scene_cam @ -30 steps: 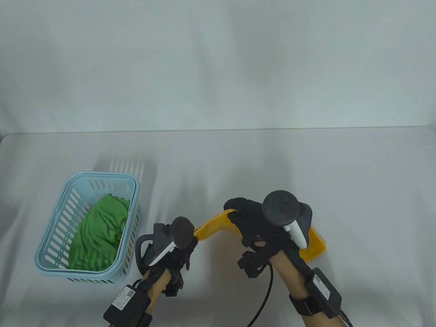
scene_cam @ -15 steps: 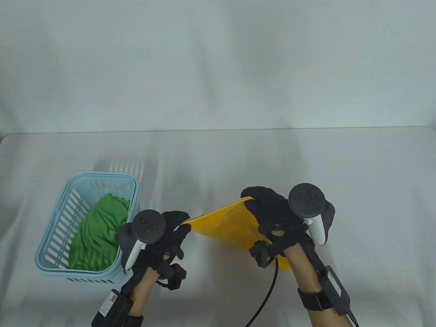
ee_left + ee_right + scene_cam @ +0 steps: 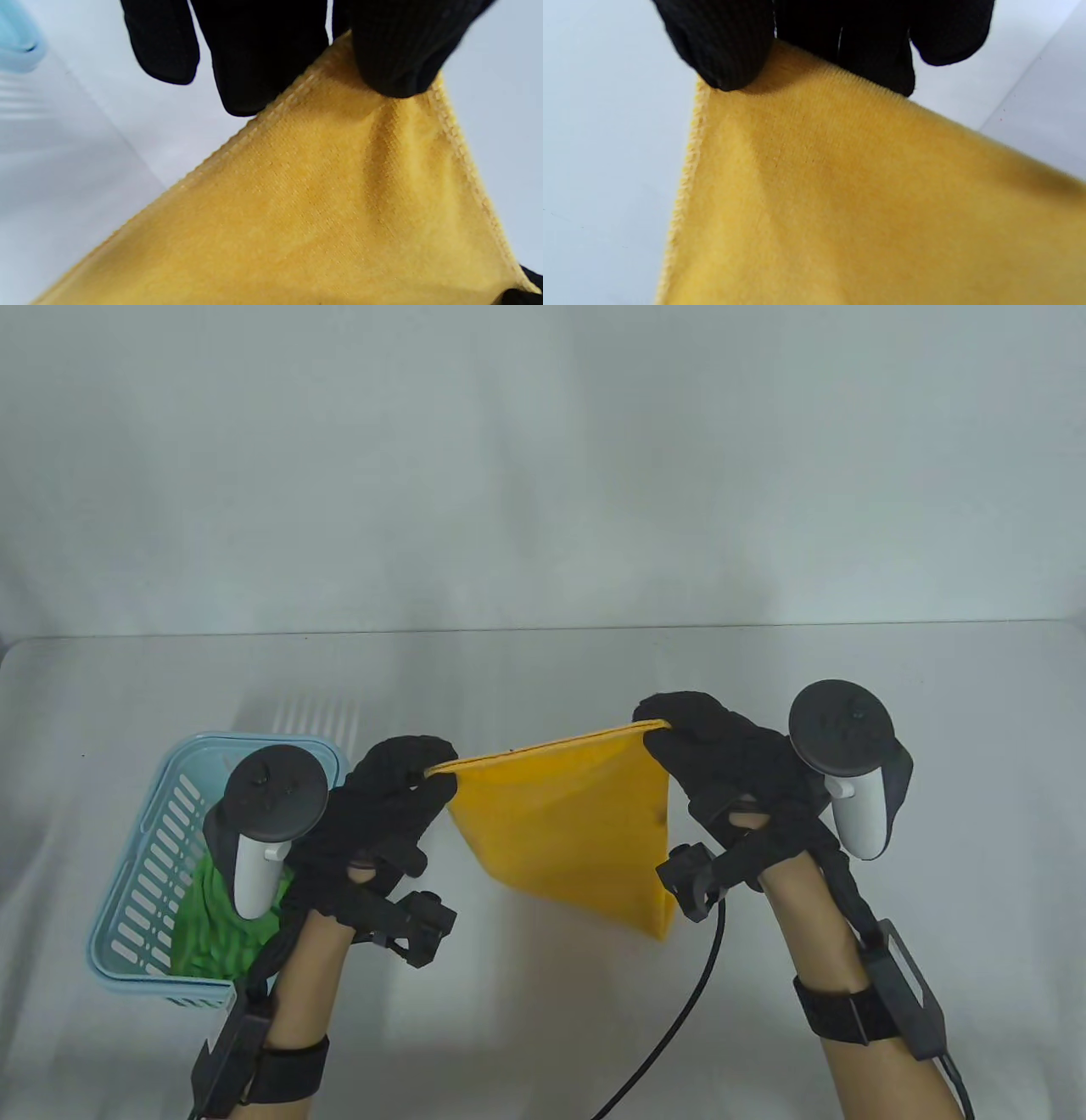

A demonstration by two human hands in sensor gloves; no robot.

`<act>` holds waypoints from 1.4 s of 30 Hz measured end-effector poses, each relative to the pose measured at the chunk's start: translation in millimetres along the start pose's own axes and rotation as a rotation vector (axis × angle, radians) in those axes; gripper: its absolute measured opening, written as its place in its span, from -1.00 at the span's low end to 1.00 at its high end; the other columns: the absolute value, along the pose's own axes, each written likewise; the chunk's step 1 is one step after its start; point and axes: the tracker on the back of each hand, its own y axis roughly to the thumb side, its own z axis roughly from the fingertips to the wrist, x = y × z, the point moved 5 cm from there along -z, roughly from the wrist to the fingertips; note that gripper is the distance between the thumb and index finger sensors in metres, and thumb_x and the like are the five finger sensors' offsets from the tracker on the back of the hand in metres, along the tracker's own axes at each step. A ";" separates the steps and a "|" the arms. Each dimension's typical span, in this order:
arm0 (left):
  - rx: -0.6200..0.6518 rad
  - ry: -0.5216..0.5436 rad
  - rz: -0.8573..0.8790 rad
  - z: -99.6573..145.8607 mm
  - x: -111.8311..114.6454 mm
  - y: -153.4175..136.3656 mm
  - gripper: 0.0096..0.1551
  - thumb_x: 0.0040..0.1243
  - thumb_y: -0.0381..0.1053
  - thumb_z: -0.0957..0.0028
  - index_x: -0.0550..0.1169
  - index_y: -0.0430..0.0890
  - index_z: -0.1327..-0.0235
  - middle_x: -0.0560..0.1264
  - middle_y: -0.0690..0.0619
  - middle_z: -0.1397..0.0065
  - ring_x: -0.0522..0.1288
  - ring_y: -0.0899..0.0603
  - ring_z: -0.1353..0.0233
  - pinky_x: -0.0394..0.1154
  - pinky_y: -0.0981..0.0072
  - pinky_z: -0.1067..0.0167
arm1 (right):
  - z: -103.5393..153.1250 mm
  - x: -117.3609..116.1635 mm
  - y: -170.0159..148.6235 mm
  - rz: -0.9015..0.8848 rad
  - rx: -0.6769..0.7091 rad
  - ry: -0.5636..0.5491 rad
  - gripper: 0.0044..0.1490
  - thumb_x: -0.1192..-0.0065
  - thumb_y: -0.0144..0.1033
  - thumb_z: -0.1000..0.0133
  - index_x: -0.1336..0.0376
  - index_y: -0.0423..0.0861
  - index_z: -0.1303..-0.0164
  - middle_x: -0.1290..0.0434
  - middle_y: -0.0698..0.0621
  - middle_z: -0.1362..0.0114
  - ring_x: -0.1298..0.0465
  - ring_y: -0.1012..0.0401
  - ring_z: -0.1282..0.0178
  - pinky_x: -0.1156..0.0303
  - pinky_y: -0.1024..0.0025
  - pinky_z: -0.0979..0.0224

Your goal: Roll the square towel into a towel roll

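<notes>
Two corners of the yellow towel (image 3: 568, 823) are pinched, one by my left hand (image 3: 373, 823), one by my right hand (image 3: 730, 780). I see it stretched between them above the counter (image 3: 543, 678), its lower part hanging to a point. Left of it sits a blue basket (image 3: 157, 857) holding green cloth (image 3: 212, 925).

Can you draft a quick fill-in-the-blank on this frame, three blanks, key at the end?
1. The left hand and right hand each pinch a corner of the ____ towel.
2. The green cloth lies inside the light blue ____.
3. The basket sits on the ____ hand's side of the table.

Missing words: yellow; basket; left
</notes>
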 end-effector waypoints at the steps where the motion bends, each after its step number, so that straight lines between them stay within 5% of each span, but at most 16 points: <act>1: 0.012 0.003 -0.005 -0.2 -4.5 9.3 -0.55 0.30 0.11 0.11 0.56 0.23 -0.10 0.50 0.16 -0.44 0.55 -0.13 -0.44 0.39 -0.18 -0.42 | 1.5 3.9 4.4 0.004 0.001 -0.005 -0.53 -0.38 -0.11 0.14 -0.43 0.26 -0.01 -0.60 0.11 -0.18 -0.59 0.04 -0.18 -0.43 -0.05 -0.31; 15: 0.180 0.046 -0.047 20.4 -29.5 76.9 -0.54 0.31 0.11 0.11 0.58 0.21 -0.10 0.71 0.24 -0.12 0.73 -0.01 -0.16 0.46 -0.13 -0.37 | 32.3 32.0 43.0 -0.056 0.078 -0.016 -0.52 -0.34 -0.12 0.12 -0.40 0.22 -0.05 -0.61 0.11 -0.09 -0.60 0.06 -0.10 -0.44 -0.03 -0.28; 19: 0.189 0.082 -0.085 11.3 -32.7 90.5 -0.52 0.30 0.11 0.10 0.58 0.19 -0.14 0.71 0.24 -0.06 0.73 0.00 -0.10 0.47 -0.12 -0.36 | 23.9 42.2 50.7 -0.044 0.079 -0.034 -0.52 -0.34 -0.13 0.11 -0.40 0.22 -0.05 -0.61 0.10 -0.04 -0.60 0.08 -0.06 -0.44 -0.02 -0.27; 29: -0.149 -0.002 -0.143 -86.1 6.6 22.2 -0.57 0.31 0.09 0.12 0.62 0.29 -0.06 0.64 0.22 -0.22 0.66 -0.05 -0.26 0.44 -0.14 -0.38 | -58.2 19.4 -22.5 0.132 -0.214 -0.138 -0.53 -0.34 -0.12 0.12 -0.41 0.25 -0.03 -0.55 0.09 -0.20 -0.55 0.03 -0.20 -0.40 -0.06 -0.32; 36: -0.009 0.096 -0.137 -96.7 -12.4 69.7 -0.57 0.28 0.10 0.10 0.59 0.32 -0.08 0.60 0.28 -0.27 0.63 0.00 -0.31 0.41 -0.12 -0.44 | -69.3 51.2 23.7 0.014 -0.049 -0.226 -0.53 -0.32 -0.11 0.11 -0.39 0.29 -0.03 -0.48 0.11 -0.31 -0.50 0.03 -0.30 -0.36 -0.07 -0.38; 42: -0.075 0.017 -0.250 -101.4 20.2 29.7 -0.56 0.28 0.09 0.10 0.59 0.32 -0.09 0.58 0.28 -0.32 0.61 -0.01 -0.36 0.39 -0.14 -0.45 | -72.2 35.3 -18.3 0.119 -0.116 -0.188 -0.53 -0.31 -0.12 0.10 -0.39 0.31 -0.04 -0.46 0.10 -0.34 -0.49 0.02 -0.32 -0.35 -0.07 -0.39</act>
